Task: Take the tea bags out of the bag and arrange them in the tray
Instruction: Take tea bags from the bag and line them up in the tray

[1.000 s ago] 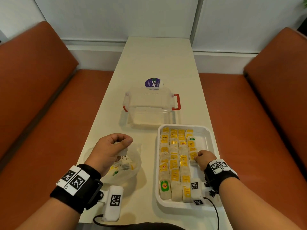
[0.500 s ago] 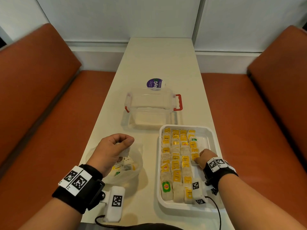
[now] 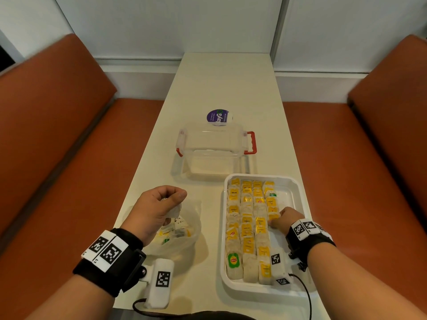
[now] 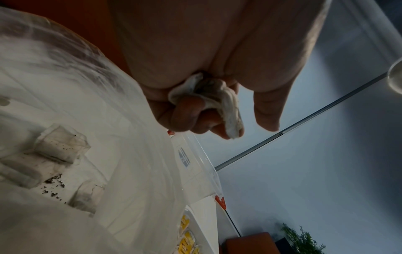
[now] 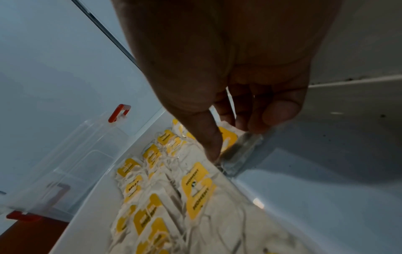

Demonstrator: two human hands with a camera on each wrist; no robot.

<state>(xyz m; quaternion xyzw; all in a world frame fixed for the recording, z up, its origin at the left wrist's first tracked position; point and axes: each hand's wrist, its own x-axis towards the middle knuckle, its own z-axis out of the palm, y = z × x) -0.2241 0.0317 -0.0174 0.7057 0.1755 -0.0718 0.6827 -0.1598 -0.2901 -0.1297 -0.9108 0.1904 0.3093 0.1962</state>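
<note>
My left hand (image 3: 169, 200) hovers over the clear plastic bag (image 3: 187, 239) at the left of the table. Its curled fingers grip a crumpled white tea bag (image 4: 219, 101), shown close up with my left hand (image 4: 230, 123) in the left wrist view. More tea bags (image 4: 58, 147) lie inside the plastic bag. The white tray (image 3: 298, 188) at the right holds several columns of yellow-tagged tea bags (image 3: 247, 227). My right hand (image 3: 276, 219) is down in the tray at the rightmost column. In the right wrist view my right hand (image 5: 241, 137) pinches a yellow-tagged tea bag (image 5: 243, 149) between thumb and fingers.
A clear plastic box (image 3: 215, 148) with red handles stands just beyond the tray, with a purple round label (image 3: 218, 115) behind it. Orange benches (image 3: 57, 158) flank the narrow table on both sides. The tray's right strip (image 3: 288, 197) is bare.
Both hands stay where they were, the left over the plastic bag and the right on the tea bag in the tray. Only the head view has shifted slightly.
</note>
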